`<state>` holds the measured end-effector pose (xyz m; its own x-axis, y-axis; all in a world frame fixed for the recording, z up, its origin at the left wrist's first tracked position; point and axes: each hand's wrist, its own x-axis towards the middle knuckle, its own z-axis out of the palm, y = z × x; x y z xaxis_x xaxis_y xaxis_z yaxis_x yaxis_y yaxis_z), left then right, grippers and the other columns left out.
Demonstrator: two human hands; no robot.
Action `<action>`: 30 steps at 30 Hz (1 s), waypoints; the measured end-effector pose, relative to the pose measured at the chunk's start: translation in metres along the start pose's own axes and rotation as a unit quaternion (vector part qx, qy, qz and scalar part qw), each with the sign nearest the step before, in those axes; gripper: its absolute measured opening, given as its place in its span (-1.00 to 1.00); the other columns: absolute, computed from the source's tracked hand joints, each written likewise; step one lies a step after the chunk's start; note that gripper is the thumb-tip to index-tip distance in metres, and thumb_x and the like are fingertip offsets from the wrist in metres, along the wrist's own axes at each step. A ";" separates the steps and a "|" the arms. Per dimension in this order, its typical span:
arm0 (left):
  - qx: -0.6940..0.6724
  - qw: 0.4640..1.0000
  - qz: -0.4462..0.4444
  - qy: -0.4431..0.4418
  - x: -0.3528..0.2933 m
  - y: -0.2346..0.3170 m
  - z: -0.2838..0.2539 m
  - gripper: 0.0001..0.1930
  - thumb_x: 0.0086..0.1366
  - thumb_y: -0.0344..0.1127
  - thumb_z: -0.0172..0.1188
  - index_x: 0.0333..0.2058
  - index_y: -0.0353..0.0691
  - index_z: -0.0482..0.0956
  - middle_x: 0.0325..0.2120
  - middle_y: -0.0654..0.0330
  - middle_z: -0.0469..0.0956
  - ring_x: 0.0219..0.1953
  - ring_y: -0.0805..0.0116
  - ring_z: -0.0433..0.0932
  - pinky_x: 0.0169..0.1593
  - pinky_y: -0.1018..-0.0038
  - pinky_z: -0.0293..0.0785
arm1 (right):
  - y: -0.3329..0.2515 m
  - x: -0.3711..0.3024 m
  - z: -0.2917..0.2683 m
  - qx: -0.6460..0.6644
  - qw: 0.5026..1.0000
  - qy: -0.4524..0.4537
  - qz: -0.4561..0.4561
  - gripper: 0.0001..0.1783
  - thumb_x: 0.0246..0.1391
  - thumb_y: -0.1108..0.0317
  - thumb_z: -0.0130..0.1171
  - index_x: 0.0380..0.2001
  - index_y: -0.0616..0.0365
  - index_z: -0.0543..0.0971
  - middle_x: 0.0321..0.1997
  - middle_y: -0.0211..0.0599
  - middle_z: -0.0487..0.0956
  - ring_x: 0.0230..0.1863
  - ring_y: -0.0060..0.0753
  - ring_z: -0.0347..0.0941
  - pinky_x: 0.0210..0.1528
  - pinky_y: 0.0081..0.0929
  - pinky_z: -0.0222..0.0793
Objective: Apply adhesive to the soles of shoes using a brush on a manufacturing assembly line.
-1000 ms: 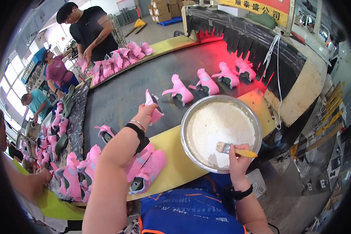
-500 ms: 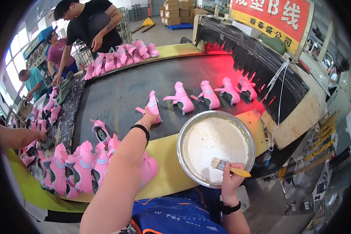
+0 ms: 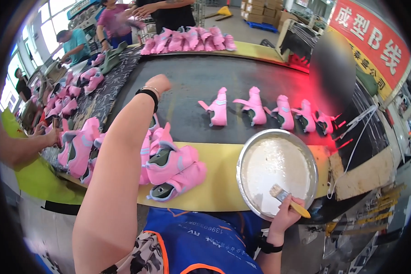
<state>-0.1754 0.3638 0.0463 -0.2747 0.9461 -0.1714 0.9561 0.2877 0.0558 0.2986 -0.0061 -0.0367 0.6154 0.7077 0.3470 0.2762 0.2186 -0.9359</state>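
Note:
My left hand [image 3: 159,84] is stretched out over the dark conveyor belt [image 3: 182,68], its fingers turned away and hidden. Just below it, a pink shoe upper [image 3: 154,122] is partly covered by my forearm. My right hand [image 3: 287,213] grips a paintbrush [image 3: 299,209] with a yellow handle. The bristles are over the white liquid [image 3: 271,169] in a round metal bowl [image 3: 240,160]. Several pink shoe uppers stand in a row on the belt, the leftmost [image 3: 218,109] nearest to my left hand. More pink shoe uppers [image 3: 180,180] are piled left of the bowl.
A yellow ledge [image 3: 219,196] borders the belt on my side. Pink uppers [image 3: 187,40] line the far edge. Red light glows at the right by a dark fringed opening. Co-workers stand at the left and far side; one's hand [image 3: 52,136] is near the left pile.
My left hand has let go of a pink shoe upper, which now stands at the row's left end, and moved left and farther away. The view has shifted; my right hand still holds the paintbrush.

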 end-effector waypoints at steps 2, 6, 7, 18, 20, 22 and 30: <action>0.034 0.996 -0.076 -0.014 -0.002 -0.042 0.022 -0.58 0.28 -0.22 0.13 0.09 -0.12 0.65 0.18 0.04 0.55 0.22 0.04 0.53 0.18 0.12 0.50 | -0.001 0.001 0.000 -0.018 1.000 -0.001 -0.007 -0.85 0.34 0.45 0.14 -0.30 0.20 0.37 -0.43 -0.43 0.40 -0.48 -0.70 0.30 -0.42 -0.66 0.26; 0.010 0.989 -0.101 -0.105 0.006 -0.087 0.090 -0.46 0.21 0.18 0.23 0.08 0.07 0.66 0.19 0.19 0.55 0.23 0.05 0.52 0.26 0.12 0.44 | 0.003 0.002 0.000 -0.040 0.999 0.008 -0.028 -0.84 0.33 0.46 0.15 -0.30 0.19 0.37 -0.45 -0.44 0.39 -0.48 -0.70 0.30 -0.41 -0.67 0.26; -0.004 0.989 -0.087 -0.123 0.008 -0.096 0.105 -0.46 0.20 0.18 0.20 0.08 0.07 0.66 0.16 0.15 0.57 0.21 0.05 0.53 0.23 0.15 0.47 | 0.005 0.002 0.000 -0.024 1.000 0.001 -0.013 -0.84 0.32 0.47 0.16 -0.30 0.19 0.37 -0.46 -0.44 0.39 -0.48 -0.71 0.30 -0.41 -0.66 0.26; -0.054 0.996 0.053 -0.057 0.051 -0.149 0.151 -0.45 -0.04 0.06 0.45 -0.12 -0.15 0.70 -0.09 -0.10 0.65 -0.07 -0.03 0.68 -0.02 0.18 0.61 | 0.002 0.002 -0.001 -0.047 0.998 0.030 -0.027 -0.80 0.15 0.46 0.36 -0.36 0.17 0.47 -0.43 -0.42 0.51 -0.41 -0.65 0.44 -0.38 -0.63 0.38; -0.024 0.984 0.136 -0.108 0.057 -0.150 0.146 -0.40 -0.03 0.02 0.52 -0.05 -0.17 0.65 -0.06 -0.08 0.64 -0.12 -0.02 0.70 -0.06 0.17 0.63 | -0.004 0.005 0.000 -0.038 0.999 0.033 -0.020 -0.81 0.17 0.43 0.35 -0.37 0.19 0.49 -0.48 -0.41 0.55 -0.47 -0.64 0.45 -0.43 -0.59 0.36; -0.202 0.966 0.031 -0.159 0.065 -0.137 0.140 -0.54 0.12 -0.15 0.44 -0.02 -0.18 0.60 -0.14 -0.04 0.65 -0.19 -0.04 0.69 -0.13 0.05 0.63 | -0.008 0.007 -0.002 -0.045 0.997 0.046 -0.030 -0.81 0.18 0.40 0.35 -0.37 0.20 0.51 -0.54 -0.40 0.55 -0.52 -0.63 0.45 -0.46 -0.56 0.35; -0.756 0.640 0.046 -0.132 0.019 -0.055 0.051 -0.83 0.38 -0.29 0.28 -0.08 -0.03 0.58 -0.31 0.33 0.62 -0.29 0.41 0.61 -0.26 0.37 0.56 | 0.000 0.004 -0.005 -0.039 0.999 0.019 -0.008 -0.82 0.17 0.45 0.34 -0.36 0.20 0.49 -0.42 -0.37 0.55 -0.41 -0.61 0.46 -0.37 -0.57 0.41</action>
<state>-0.2283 0.3580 -0.0103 -0.0065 0.9687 -0.2480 -0.2789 0.2364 0.9308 0.3046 -0.0062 -0.0346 0.6371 0.6785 0.3656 0.3428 0.1754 -0.9229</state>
